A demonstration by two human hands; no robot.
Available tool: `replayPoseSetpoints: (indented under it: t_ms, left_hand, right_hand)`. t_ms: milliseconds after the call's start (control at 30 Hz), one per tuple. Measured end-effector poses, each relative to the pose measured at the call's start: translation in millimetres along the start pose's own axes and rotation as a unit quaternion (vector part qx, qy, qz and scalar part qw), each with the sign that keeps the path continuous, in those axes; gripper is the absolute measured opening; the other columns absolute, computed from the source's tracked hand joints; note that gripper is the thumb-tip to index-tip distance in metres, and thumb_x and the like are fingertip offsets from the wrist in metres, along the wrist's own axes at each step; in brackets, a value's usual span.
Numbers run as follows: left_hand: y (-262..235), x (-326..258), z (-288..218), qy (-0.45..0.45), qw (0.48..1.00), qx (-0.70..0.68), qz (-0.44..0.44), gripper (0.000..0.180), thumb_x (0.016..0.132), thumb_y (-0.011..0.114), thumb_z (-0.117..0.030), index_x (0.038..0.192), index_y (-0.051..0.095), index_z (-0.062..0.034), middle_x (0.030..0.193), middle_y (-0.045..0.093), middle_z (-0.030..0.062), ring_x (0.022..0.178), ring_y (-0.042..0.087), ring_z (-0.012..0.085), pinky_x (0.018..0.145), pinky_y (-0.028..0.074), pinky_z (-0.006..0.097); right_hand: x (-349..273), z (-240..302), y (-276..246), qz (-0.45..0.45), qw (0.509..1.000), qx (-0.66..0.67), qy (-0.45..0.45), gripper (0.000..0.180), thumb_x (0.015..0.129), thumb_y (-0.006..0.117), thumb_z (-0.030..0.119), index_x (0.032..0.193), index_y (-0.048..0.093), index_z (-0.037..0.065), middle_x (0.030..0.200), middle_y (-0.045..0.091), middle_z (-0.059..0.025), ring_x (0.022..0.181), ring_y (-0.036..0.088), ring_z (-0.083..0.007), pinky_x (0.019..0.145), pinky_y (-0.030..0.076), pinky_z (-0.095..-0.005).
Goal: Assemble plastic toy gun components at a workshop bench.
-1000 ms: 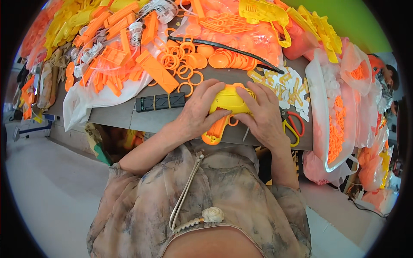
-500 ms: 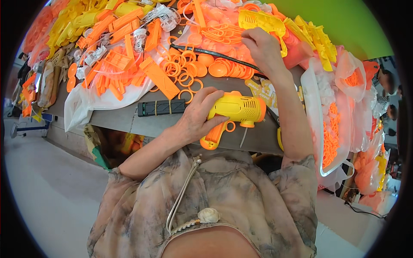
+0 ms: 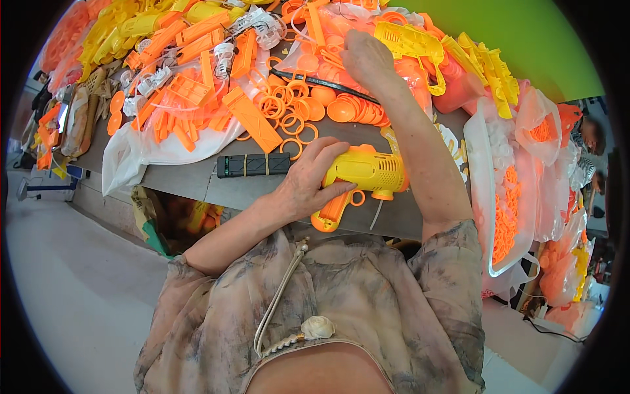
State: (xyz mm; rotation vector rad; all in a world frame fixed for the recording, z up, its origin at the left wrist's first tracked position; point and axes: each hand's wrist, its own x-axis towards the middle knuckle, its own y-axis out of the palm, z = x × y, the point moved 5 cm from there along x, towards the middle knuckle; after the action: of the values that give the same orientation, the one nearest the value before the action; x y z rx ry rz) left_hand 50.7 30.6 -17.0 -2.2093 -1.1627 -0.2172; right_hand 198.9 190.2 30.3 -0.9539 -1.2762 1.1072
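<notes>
A yellow toy gun (image 3: 367, 172) with an orange grip lies at the near edge of the grey table (image 3: 249, 190). My left hand (image 3: 308, 184) grips it by the rear of the body and the grip. My right hand (image 3: 364, 58) reaches far across the table into a heap of orange plastic parts (image 3: 341, 39), fingers curled down among them; what it holds is hidden. Orange rings (image 3: 289, 118) and round discs (image 3: 351, 110) lie between the two hands.
A black bar (image 3: 252, 165) lies on the table left of the toy gun. Orange and yellow plastic pieces (image 3: 177, 59) cover the left and far table on a white sheet. White bags with orange parts (image 3: 512, 217) hang at the right. Grey floor lies at the left.
My right hand left the toy gun and reached forward into the far heap of orange parts. My left hand kept hold of the gun, which turned a little.
</notes>
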Motion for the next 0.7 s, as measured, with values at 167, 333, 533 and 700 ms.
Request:
replayPoseSetpoints:
  t_ms: [167, 333, 533, 700]
  left_hand:
    - [-3, 0, 5, -0.055, 0.995, -0.088, 0.004, 0.061, 0.079, 0.072, -0.020, 0.128, 0.041, -0.0012, 0.121, 0.045, 0.0197, 0.110, 0.050, 0.0345, 0.093, 0.043, 0.040]
    - [1, 0, 17, -0.096, 0.985, -0.142, 0.032, 0.058, 0.081, 0.070, -0.021, 0.127, 0.041, -0.0004, 0.119, 0.047, 0.0177, 0.110, 0.049, 0.0317, 0.094, 0.041, 0.037]
    - [3, -1, 17, -0.088, 0.984, -0.148, 0.034, 0.059, 0.081, 0.071, -0.026, 0.126, 0.042, -0.0008, 0.120, 0.046, 0.0182, 0.112, 0.048, 0.0324, 0.095, 0.040, 0.038]
    - [2, -1, 12, -0.076, 0.990, -0.105, 0.051, 0.054, 0.086, 0.067, -0.014, 0.130, 0.039, -0.0030, 0.117, 0.045, 0.0106, 0.108, 0.048, 0.0199, 0.093, 0.040, 0.032]
  right_hand:
    - [-18, -11, -40, -0.066, 0.997, 0.021, -0.023, 0.014, 0.081, 0.059, 0.016, 0.087, 0.059, 0.003, 0.081, 0.064, -0.0191, 0.080, 0.063, -0.0337, 0.069, 0.048, -0.0418]
    - [-90, -4, -87, 0.068, 0.932, 0.354, 0.025, 0.010, 0.081, 0.062, 0.010, 0.085, 0.060, 0.001, 0.070, 0.058, -0.0100, 0.063, 0.056, -0.0238, 0.063, 0.045, -0.0296]
    - [-172, 13, -68, 0.054, 0.952, 0.295, -0.068, 0.006, 0.080, 0.062, 0.003, 0.085, 0.060, 0.001, 0.075, 0.055, -0.0084, 0.068, 0.055, -0.0204, 0.062, 0.044, -0.0295]
    - [-182, 21, -58, 0.039, 0.963, 0.261, -0.057, 0.008, 0.082, 0.062, 0.006, 0.088, 0.059, 0.002, 0.081, 0.053, -0.0098, 0.070, 0.056, -0.0253, 0.063, 0.045, -0.0333]
